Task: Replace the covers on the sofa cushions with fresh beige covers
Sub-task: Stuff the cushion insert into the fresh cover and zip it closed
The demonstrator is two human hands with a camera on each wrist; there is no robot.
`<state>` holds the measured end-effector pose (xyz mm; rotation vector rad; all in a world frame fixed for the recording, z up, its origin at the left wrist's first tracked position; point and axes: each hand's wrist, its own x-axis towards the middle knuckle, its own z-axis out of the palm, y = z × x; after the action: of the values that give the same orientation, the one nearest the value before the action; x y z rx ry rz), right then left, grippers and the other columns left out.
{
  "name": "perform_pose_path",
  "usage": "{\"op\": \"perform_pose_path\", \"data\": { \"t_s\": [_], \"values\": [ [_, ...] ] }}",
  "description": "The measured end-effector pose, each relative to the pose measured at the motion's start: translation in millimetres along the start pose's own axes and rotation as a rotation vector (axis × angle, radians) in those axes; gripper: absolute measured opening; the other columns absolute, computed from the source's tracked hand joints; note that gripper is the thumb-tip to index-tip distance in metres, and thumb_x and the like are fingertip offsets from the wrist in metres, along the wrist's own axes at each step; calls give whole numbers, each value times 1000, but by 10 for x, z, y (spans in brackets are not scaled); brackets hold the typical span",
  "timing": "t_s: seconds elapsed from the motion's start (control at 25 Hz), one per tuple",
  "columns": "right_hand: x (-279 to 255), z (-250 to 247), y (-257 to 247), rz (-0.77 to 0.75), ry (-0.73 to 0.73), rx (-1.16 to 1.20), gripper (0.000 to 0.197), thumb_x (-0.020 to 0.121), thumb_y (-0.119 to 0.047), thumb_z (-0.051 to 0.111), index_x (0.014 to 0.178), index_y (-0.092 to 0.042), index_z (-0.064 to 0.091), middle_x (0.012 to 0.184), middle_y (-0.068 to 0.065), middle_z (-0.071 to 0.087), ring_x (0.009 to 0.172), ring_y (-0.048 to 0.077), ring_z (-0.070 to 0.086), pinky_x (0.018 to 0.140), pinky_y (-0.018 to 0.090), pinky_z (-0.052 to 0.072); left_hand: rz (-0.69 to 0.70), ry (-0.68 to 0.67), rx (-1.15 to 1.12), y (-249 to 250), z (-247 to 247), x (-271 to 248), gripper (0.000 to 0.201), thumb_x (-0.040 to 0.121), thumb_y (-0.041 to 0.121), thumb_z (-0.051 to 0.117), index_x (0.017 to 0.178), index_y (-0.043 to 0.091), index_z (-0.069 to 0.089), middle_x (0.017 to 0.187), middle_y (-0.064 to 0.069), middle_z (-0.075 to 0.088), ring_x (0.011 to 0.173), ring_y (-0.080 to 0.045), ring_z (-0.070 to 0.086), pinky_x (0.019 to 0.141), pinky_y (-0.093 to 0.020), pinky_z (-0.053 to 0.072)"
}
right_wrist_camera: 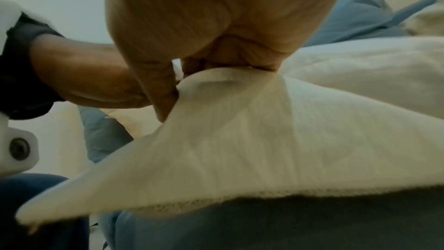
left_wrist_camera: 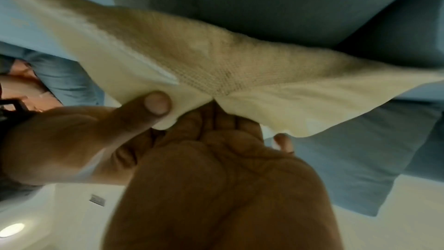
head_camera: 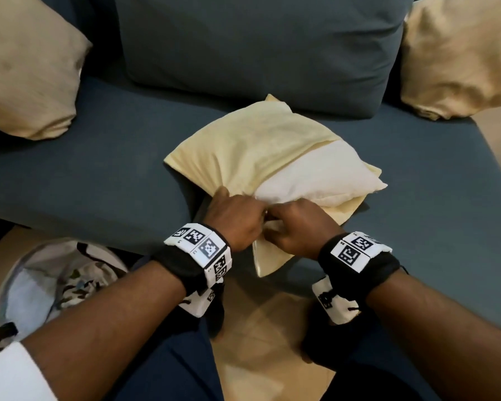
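A white cushion insert [head_camera: 321, 176] lies on the blue sofa seat [head_camera: 93, 169], half inside a beige cover [head_camera: 243, 146]. Its right corner sticks out of the cover's open side. My left hand [head_camera: 237, 218] and right hand [head_camera: 292, 227] meet at the cover's near edge, both pinching the beige fabric. In the left wrist view my left hand [left_wrist_camera: 182, 113] holds the cover [left_wrist_camera: 192, 64] with the thumb pressed on the cloth. The right wrist view has my right hand [right_wrist_camera: 199, 75] gripping the cover's hem [right_wrist_camera: 240, 140], with the white insert [right_wrist_camera: 360, 75] behind it.
Two cushions in beige covers lean at the sofa's back, one at the left [head_camera: 26, 68] and one at the right [head_camera: 460, 53]. A blue back cushion [head_camera: 258, 44] stands behind the work. A basket with patterned cloth [head_camera: 55, 279] sits on the floor at the lower left.
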<state>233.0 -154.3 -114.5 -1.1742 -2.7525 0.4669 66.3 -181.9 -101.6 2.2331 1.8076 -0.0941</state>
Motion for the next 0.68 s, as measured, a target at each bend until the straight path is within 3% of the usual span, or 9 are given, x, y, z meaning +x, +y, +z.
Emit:
{"op": "perform_pose_path", "data": {
  "t_s": [0.12, 0.24, 0.32, 0.4, 0.48, 0.56, 0.6, 0.68],
  "values": [
    [-50, -133, 208, 80, -210, -95, 41, 85, -63, 59, 101, -26, 68, 90, 4, 72, 86, 26, 66, 73, 37, 51, -50, -115, 245, 45, -19, 30, 53, 102, 48, 18, 94, 25, 65, 90, 1, 65, 97, -21, 60, 99, -53, 18],
    [-109, -384, 683, 252, -422, -323, 52, 87, -64, 55, 125, -29, 62, 123, 1, 66, 116, 26, 60, 97, 38, 46, -81, -127, 417, -130, -58, 62, 62, 101, 56, 14, 97, 29, 70, 99, 1, 70, 106, -22, 59, 106, -53, 8],
    [-187, -565, 988, 295, -396, -535, 56, 88, -57, 58, 138, -31, 51, 146, 2, 51, 133, 27, 48, 109, 43, 39, -126, -153, 425, -272, -111, 80, 59, 100, 55, 15, 102, 31, 69, 99, 2, 71, 111, -19, 59, 113, -55, -3],
    [-256, -676, 1142, 274, -341, -675, 57, 89, -49, 58, 143, -33, 44, 155, 1, 40, 140, 25, 41, 112, 47, 34, -166, -155, 453, -310, -229, 51, 60, 99, 54, 15, 97, 31, 70, 88, 7, 70, 109, -15, 61, 116, -58, -12],
    [-289, -683, 1108, 225, -308, -684, 52, 90, -45, 56, 140, -34, 48, 150, 0, 48, 138, 24, 44, 113, 47, 33, -155, -96, 511, -211, -412, 17, 49, 100, 54, 23, 91, 31, 66, 85, 7, 69, 100, -16, 64, 117, -60, -4],
    [-326, -629, 985, 176, -251, -675, 41, 89, -40, 57, 130, -33, 58, 136, -2, 60, 130, 24, 53, 112, 47, 34, -101, 55, 459, 70, -619, 33, 37, 99, 53, 38, 100, 28, 65, 95, 1, 69, 95, -22, 65, 112, -52, 27],
    [-345, -599, 922, 159, -218, -672, 38, 88, -37, 57, 126, -32, 61, 130, -2, 64, 124, 25, 57, 110, 46, 37, -21, 161, 368, 243, -660, 103, 33, 98, 50, 44, 108, 25, 64, 104, -3, 68, 97, -25, 64, 101, -47, 40],
    [-408, -564, 776, 182, -191, -621, 35, 88, -31, 59, 123, -29, 62, 123, 0, 67, 114, 27, 62, 102, 44, 44, 229, 248, 136, 565, -573, 322, 33, 96, 39, 51, 123, 22, 61, 121, -4, 63, 108, -27, 61, 91, -45, 49]
  ]
}}
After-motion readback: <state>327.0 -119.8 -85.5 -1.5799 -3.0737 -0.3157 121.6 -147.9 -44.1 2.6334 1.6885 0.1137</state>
